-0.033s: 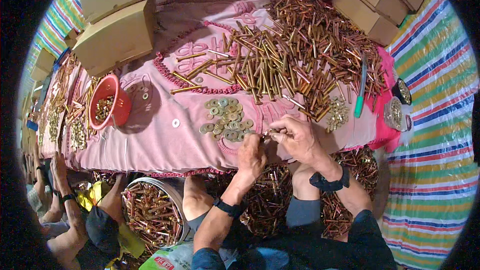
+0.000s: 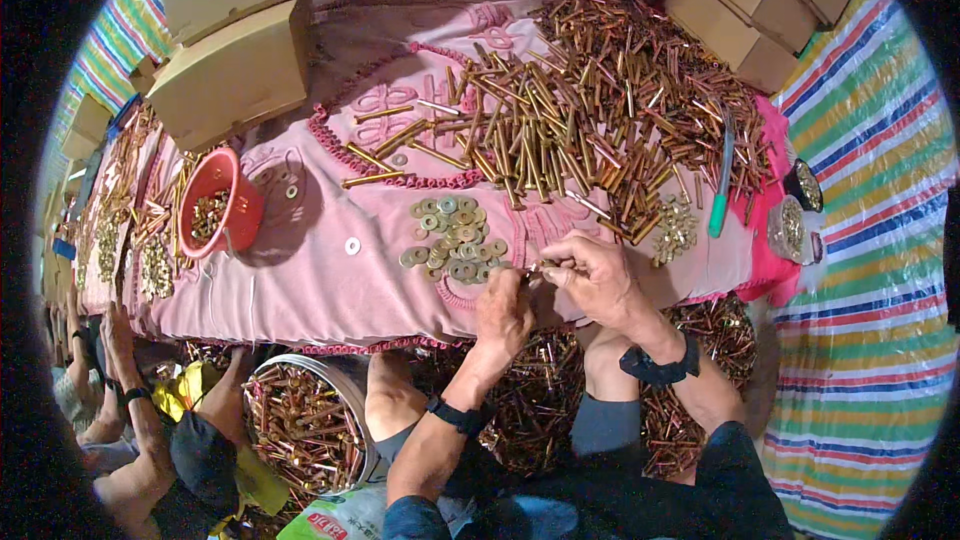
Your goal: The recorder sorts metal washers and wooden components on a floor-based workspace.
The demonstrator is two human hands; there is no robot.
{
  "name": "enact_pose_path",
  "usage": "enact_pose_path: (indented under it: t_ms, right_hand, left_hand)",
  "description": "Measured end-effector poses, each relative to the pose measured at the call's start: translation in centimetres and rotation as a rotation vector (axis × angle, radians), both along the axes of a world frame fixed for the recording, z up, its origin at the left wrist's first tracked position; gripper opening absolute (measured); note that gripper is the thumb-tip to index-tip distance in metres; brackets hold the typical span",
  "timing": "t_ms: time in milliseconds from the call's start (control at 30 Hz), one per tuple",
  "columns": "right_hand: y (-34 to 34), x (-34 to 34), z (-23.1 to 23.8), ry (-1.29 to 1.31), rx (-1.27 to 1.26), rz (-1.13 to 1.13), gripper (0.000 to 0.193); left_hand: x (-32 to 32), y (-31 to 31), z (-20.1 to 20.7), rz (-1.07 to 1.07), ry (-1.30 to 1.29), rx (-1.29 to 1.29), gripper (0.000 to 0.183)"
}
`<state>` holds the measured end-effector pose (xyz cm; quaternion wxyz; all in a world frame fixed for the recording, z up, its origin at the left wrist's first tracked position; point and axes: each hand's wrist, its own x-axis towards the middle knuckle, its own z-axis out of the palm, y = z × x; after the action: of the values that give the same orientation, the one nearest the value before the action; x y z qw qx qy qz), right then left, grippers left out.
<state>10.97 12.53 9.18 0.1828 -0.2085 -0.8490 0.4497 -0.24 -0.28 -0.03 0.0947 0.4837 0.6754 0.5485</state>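
Note:
Both of my hands meet over the near edge of the pink-covered table. My left hand (image 2: 503, 308) is closed, its fingertips around something small and mostly hidden. My right hand (image 2: 592, 275) pinches at the same spot, thumb against forefinger, where a small shiny metal bit shows between the hands. Just beyond my left hand lies a loose heap of flat round washers (image 2: 462, 238). A cluster of small nuts (image 2: 676, 228) sits to the right of my right hand. Past them spreads a big pile of brass-coloured sleeve anchor bolts (image 2: 600, 110).
A red plastic bowl (image 2: 240, 220) of small metal parts stands left. A green-handled tool (image 2: 718, 210) lies by the bolts. Cardboard boxes (image 2: 235, 75) rise at back left, others (image 2: 745, 15) at back right. A bucket (image 2: 357, 405) of bolts stands below; another person's arm (image 2: 148, 430) is left.

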Motion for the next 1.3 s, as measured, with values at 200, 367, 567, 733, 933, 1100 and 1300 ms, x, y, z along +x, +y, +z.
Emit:
enact_pose_path:
  t_ms: [200,367,567,733,933,1100,1300]
  right_hand:
    - [-0.1,-0.3,-0.2,0.14,0.088,0.007,0.017]
    - [-1.5,-0.7,0.5,0.181,-0.103,-0.081,0.015]
    - [-1.8,-0.8,0.5,0.234,0.142,-0.008,0.013]
    - [-2.0,-0.9,0.8,0.222,0.186,-0.072,0.015]
    - [-2.5,-1.4,1.0,0.125,0.226,-0.125,0.024]
    - [-2.4,-1.2,1.9,0.027,0.371,-0.042,0.023]
    - [-2.8,-1.1,1.6,0.183,0.366,-0.039,0.022]
  left_hand:
    - [-0.1,-0.1,-0.5,0.006,-0.011,-0.015,0.03]
    - [-0.1,-0.1,-0.1,-0.023,-0.046,-0.014,0.032]
    - [0.0,0.0,0.4,-0.029,-0.016,0.026,0.023]
    - [-0.1,-0.1,-0.1,-0.039,0.016,-0.007,0.026]
    - [0.0,-0.1,0.0,-0.031,0.032,-0.013,0.027]
    - [-0.1,0.0,-0.4,-0.028,0.05,0.013,0.027]
    - [0.0,-0.1,-0.3,-0.03,0.052,-0.003,0.025]
